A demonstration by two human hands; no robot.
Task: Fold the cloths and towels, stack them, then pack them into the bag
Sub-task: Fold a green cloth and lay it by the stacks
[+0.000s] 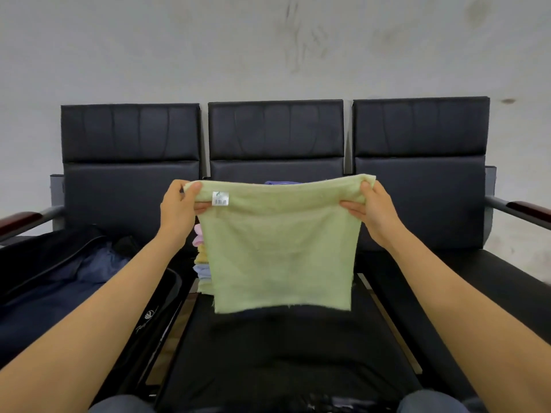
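The left hand (pixel 179 204) is pinching one top corner of the pale green towel (pixel 280 254), its fingers curled round the rolled-over edge. The right hand (pixel 374 207) is gripping the opposite top corner in the same way.

In the head view, the towel's top edge is running level from hand to hand. It sags a little in the middle, and the rest is hanging flat and straight down below both hands. A small white label (pixel 220 198) is sitting just beside the left hand's fingers. The bottom hem is hanging over the black padded surface (pixel 283 362); whether it is touching cannot be told.

A stack of folded cloths (pixel 201 263) is standing beyond the towel, farther from the person than either hand. Most of it is hidden, and it is showing only past the towel's edge below the left hand. The open dark bag (pixel 59 278) is lying outward of the left hand and lower, so that hand is the nearer one to it.

Folding looks unfinished for this piece. Since the span runs hand to hand, the next fold probably calls for bringing the two corners together, or for lowering the hem first onto the surface below the hands.
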